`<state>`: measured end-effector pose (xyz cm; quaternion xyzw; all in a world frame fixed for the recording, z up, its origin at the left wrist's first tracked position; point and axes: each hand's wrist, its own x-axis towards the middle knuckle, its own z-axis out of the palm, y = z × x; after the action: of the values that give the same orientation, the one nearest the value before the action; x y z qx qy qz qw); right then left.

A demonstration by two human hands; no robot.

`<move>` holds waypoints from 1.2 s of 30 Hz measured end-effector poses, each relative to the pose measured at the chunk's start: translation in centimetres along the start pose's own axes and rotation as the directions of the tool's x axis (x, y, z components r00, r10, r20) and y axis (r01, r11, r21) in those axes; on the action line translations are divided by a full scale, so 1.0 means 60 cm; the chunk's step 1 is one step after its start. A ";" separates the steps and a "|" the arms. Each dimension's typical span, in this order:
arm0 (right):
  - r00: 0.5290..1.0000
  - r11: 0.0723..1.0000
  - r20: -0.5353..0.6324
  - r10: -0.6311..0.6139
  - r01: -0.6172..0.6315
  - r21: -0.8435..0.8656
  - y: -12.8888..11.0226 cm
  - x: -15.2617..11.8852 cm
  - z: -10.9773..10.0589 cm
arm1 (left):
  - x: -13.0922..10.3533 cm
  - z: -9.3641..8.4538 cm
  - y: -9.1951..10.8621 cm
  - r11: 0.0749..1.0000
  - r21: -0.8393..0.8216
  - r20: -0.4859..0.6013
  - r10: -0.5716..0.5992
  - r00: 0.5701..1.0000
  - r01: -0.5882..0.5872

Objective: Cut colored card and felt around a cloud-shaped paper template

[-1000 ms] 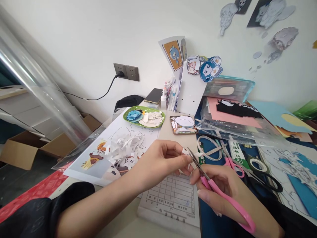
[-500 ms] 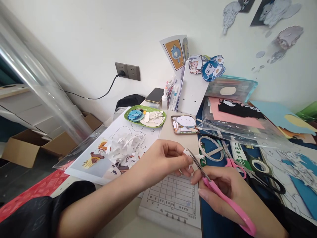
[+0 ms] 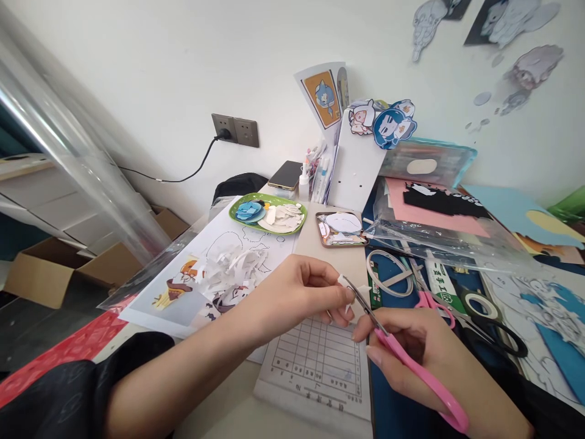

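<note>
My left hand (image 3: 315, 292) pinches a small piece of white paper (image 3: 342, 281) between thumb and fingers. My right hand (image 3: 420, 353) is closed around the handles of pink-handled scissors (image 3: 415, 366). Their blades lie against the paper, close to my left thumb, and look nearly closed. Below both hands lies a printed form pad (image 3: 320, 366). A heap of white paper scraps (image 3: 233, 271) rests left of my left hand, on a sheet with a printed picture (image 3: 176, 289).
Behind the hands stand a green tray (image 3: 269, 230) with cut paper pieces and a small tin (image 3: 342, 245) of cutouts. To the right lie pink-handled scissors (image 3: 427, 300), black-handled scissors (image 3: 505, 335), tape rolls (image 3: 479, 305) and a glue tube (image 3: 441, 280). A phone (image 3: 287, 175) lies farther back.
The scissor blades have come closer together on the paper. Both hands stay in nearly the same place, and the camera view has shifted very slightly.
</note>
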<state>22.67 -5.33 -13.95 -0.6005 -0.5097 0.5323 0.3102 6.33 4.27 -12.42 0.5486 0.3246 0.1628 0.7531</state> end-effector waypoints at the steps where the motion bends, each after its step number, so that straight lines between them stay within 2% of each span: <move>1: 1.000 1.000 0.006 0.001 -0.001 -0.012 0.002 0.000 -0.001 | 0.000 -0.001 0.000 1.000 0.009 0.006 -0.001 1.000 0.001; 6: 0.999 0.997 0.021 -0.034 0.036 -0.070 0.020 0.004 -0.004 | -0.001 -0.003 0.003 0.999 0.041 0.023 -0.018 1.000 0.017; 10: 1.000 0.996 0.016 -0.010 0.011 -0.085 0.020 0.006 -0.003 | 0.000 -0.003 0.004 0.998 0.041 0.018 -0.038 0.999 0.037; 24: 0.999 1.000 0.044 0.002 -0.003 0.025 0.010 0.009 -0.002 | 0.005 -0.009 0.003 0.998 0.042 0.026 -0.048 0.999 0.047; 31: 0.992 0.999 0.126 0.003 -0.009 0.051 0.007 0.007 -0.013 | 0.009 -0.017 0.004 0.995 0.092 0.038 -0.048 0.998 0.044; 36: 0.985 0.989 0.159 -0.070 0.048 0.139 0.014 0.008 -0.020 | 0.009 -0.018 0.003 0.994 0.103 0.053 0.016 0.998 -0.021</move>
<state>24.03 -4.90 -14.60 -0.5171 -0.5138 0.6037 0.3227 6.02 5.47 -12.61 0.5940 0.3078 0.1382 0.7302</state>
